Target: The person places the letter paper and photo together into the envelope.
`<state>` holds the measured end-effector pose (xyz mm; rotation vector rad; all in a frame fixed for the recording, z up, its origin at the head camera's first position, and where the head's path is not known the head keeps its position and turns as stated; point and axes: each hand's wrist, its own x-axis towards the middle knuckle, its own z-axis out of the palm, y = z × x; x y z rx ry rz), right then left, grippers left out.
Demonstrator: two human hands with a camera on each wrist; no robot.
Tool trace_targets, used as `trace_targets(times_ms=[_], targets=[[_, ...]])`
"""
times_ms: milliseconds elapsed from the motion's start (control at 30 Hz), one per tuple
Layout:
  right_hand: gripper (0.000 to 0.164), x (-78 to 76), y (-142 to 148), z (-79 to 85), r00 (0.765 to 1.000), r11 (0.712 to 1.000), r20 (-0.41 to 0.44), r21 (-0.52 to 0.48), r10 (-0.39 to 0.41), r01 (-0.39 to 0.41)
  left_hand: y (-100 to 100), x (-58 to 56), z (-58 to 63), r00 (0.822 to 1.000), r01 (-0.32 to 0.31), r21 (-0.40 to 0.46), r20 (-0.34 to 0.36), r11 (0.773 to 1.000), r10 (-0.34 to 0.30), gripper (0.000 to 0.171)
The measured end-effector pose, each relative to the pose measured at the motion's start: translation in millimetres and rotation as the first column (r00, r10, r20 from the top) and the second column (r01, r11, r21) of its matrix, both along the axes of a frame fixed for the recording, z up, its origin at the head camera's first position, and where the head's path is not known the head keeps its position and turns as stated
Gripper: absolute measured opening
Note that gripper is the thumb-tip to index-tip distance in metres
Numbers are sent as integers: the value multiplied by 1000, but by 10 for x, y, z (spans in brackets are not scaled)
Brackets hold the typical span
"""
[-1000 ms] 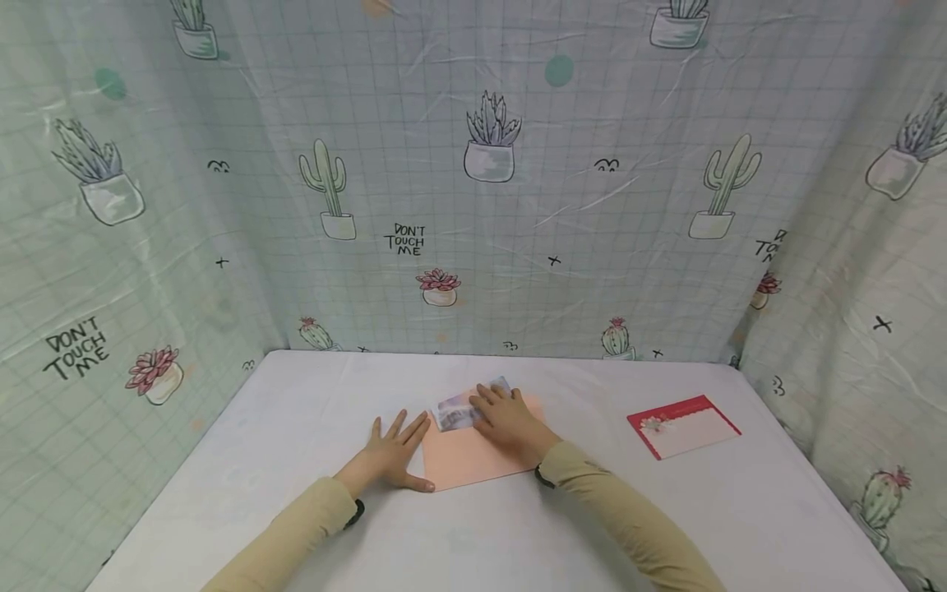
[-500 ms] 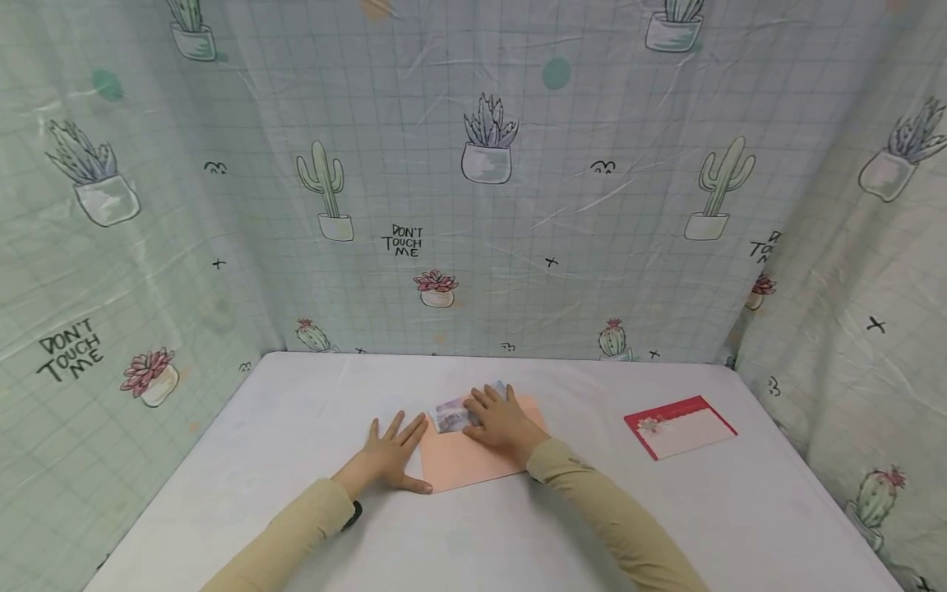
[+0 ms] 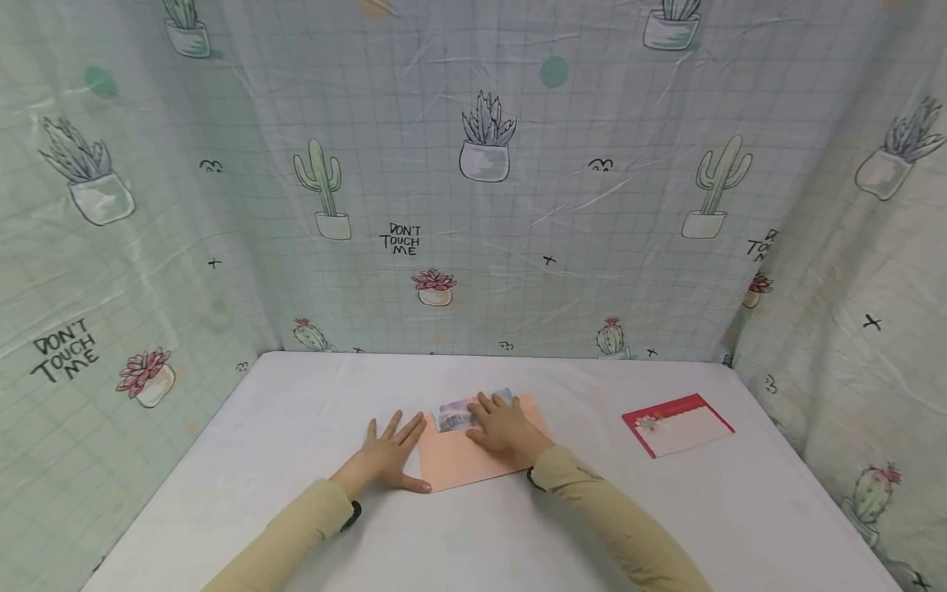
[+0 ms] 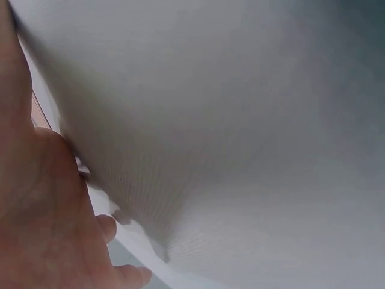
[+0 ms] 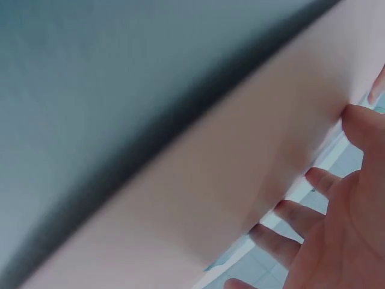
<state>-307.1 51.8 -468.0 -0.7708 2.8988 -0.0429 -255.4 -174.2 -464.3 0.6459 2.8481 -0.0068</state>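
A peach sheet, perhaps an envelope (image 3: 459, 464), lies flat on the white table. Across its far edge lies a small purple and blue printed slip like a banknote (image 3: 453, 416). My right hand (image 3: 506, 427) rests on the slip with spread, slightly bent fingers and covers its middle part. In the right wrist view, the fingertips (image 5: 264, 233) of that hand touch down on the peach surface and the slip's edge. My left hand (image 3: 388, 457) lies spread at the sheet's left edge, thumb on the near left corner. The left wrist view shows mostly pale table surface beside this hand.
To the right on the table (image 3: 769, 501) lies a red and cream card (image 3: 676, 427) with a flower print, apart from both hands. Hanging cloth (image 3: 555, 197) printed with cacti encloses the table at the back and both sides.
The slip's right end has swung toward me, so it lies more level across the peach sheet. My right hand has shifted slightly with it. The left hand stays in place.
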Motion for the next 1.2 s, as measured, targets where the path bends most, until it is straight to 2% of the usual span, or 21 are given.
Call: trace_targets(times_ms=[300, 567, 700, 800, 1000, 1200], targets=[[53, 91, 38, 12, 1000, 999, 11, 32, -6, 6, -1, 0, -10, 1000, -4, 8, 0, 1000, 4, 106], [41, 15, -8, -69, 991, 999, -128, -25, 23, -26, -9, -17, -26, 1000, -8, 15, 5, 1000, 8, 106], [46, -37, -53, -90, 989, 1000, -147, -20, -1, -1, -6, -27, -28, 1000, -6, 13, 7, 1000, 6, 106], [52, -73, -87, -70, 987, 999, -162, 29, -14, 19, -6, -36, -28, 1000, -6, 10, 7, 1000, 6, 106], [56, -121, -134, 1, 993, 996, -117, 90, -16, 27, -13, -44, -27, 1000, -11, -1, 16, 1000, 11, 107], [56, -147, -132, 1, 995, 993, -97, 117, -14, 26, 2, -49, -31, 1000, -9, 5, 21, 1000, 9, 107]])
